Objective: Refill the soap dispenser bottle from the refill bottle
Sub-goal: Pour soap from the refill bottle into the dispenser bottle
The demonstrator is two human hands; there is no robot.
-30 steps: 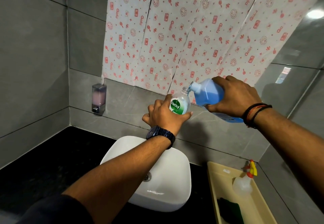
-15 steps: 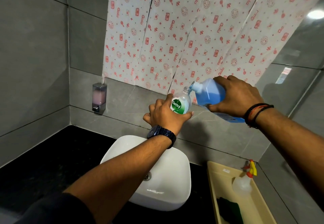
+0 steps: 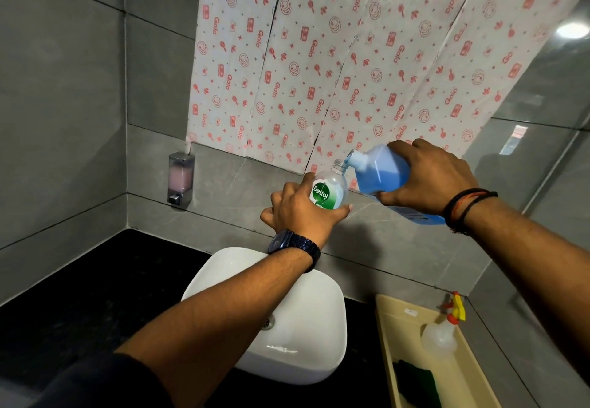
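My left hand (image 3: 298,212) grips a small clear soap dispenser bottle (image 3: 330,188) with a green Dettol label, its neck uncapped and pointing up and to the right. My right hand (image 3: 434,177) holds the refill bottle (image 3: 381,172), full of blue liquid, tipped to the left so that its spout touches the dispenser bottle's mouth. Both bottles are held in the air above the white basin (image 3: 306,337). My fingers hide the lower part of the small bottle.
A wall-mounted dispenser (image 3: 181,179) with pink liquid hangs at the left. A beige tray (image 3: 392,343) at the lower right holds a clear spray bottle (image 3: 440,334) and a dark cloth (image 3: 416,382). The black counter (image 3: 95,289) surrounds the basin. Patterned paper covers the wall behind.
The refill bottle has tipped a little further, raising its base slightly. Both hands stay nearly in the same place.
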